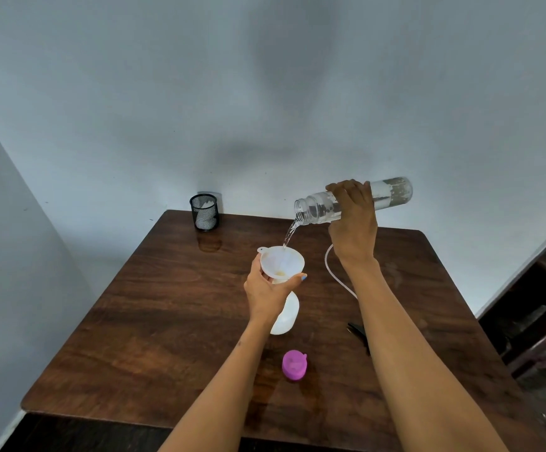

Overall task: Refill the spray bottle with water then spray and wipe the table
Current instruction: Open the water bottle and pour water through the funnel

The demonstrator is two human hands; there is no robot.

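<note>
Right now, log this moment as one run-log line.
step: refill | right hand: tilts water bottle, pouring | left hand: steadies funnel on spray bottle | pink cap: on table

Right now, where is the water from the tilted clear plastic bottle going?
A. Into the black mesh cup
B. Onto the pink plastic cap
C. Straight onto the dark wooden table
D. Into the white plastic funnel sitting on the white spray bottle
D: the right hand tilts the clear plastic bottle, and its stream falls into the white plastic funnel, which the left hand holds on the white spray bottle.
</note>
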